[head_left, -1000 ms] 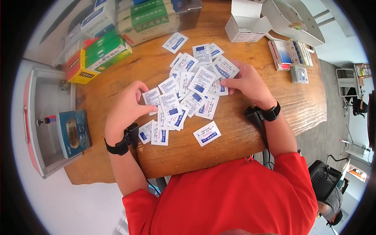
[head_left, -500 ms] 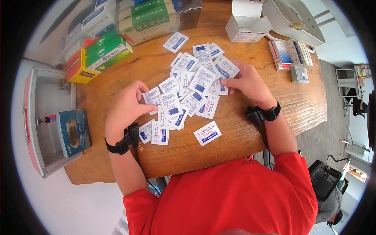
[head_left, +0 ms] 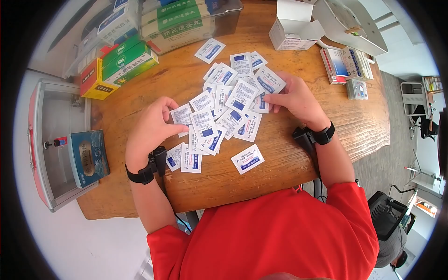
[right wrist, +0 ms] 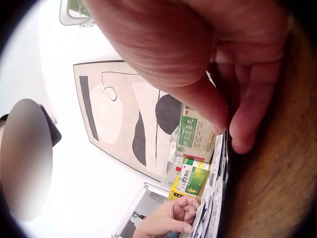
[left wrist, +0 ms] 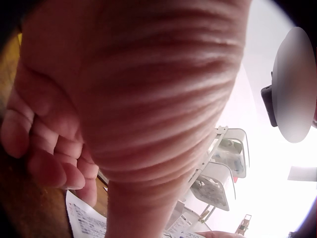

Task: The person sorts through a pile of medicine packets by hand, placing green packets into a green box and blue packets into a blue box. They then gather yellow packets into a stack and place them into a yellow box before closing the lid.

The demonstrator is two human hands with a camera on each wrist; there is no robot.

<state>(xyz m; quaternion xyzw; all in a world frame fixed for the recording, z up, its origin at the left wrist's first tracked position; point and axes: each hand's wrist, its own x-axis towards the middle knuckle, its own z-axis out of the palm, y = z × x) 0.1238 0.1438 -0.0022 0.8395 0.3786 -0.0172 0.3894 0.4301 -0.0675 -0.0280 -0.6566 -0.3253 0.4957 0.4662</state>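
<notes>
A loose heap of white and blue sachets [head_left: 228, 102] lies on the wooden table [head_left: 289, 154]. At the heap's left edge is my left hand [head_left: 151, 126], its thumb resting on a sachet [head_left: 181, 115] and its other fingers loosely curled beside it. The left wrist view shows those fingers holding nothing, with a sachet corner [left wrist: 81, 218] below them. On the heap's right side my right hand [head_left: 298, 100] pinches the edge of a sachet [head_left: 261, 103], thumb on top and fingers underneath. A single sachet [head_left: 247, 158] lies nearer the body, another [head_left: 209, 50] beyond the heap.
An opened white carton [head_left: 294, 37] stands at the back, next to a white bin [head_left: 352, 28]. Small medicine boxes [head_left: 333, 65] lie at the right. Green and yellow boxes [head_left: 116, 70] and a clear tub [head_left: 224, 23] occupy the back left. A blue box [head_left: 88, 158] sits at the left.
Both hands stay almost still at the sides of the heap. The sachet under the right thumb has shifted slightly.
</notes>
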